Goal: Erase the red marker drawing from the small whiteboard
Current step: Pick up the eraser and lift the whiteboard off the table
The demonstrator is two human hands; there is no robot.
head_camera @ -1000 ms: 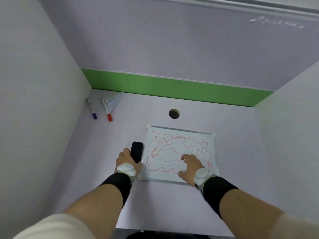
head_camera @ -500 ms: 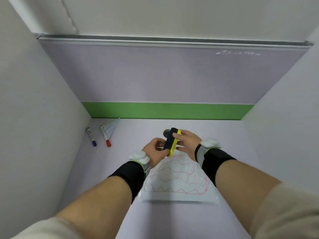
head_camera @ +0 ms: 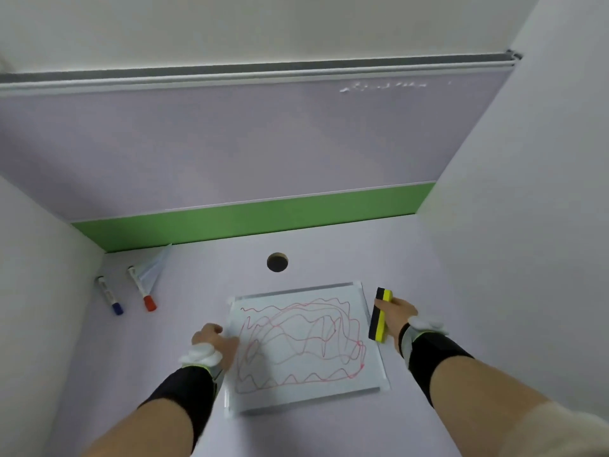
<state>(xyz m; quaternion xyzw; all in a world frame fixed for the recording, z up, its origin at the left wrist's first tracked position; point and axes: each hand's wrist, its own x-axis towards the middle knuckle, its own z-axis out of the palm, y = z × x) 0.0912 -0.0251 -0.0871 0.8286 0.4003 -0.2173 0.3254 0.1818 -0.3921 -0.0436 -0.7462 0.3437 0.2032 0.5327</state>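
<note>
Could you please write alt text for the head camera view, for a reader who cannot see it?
A small white rectangular whiteboard covered in red marker scribble lies on a pale desk; the right hand holds a black-and-yellow eraser at its right edge, the left hand rests at its left edge. Blue-capped and red-capped markers lie far left.

Lilac desk [head_camera: 329, 430], green-striped partition [head_camera: 250, 143]
</note>
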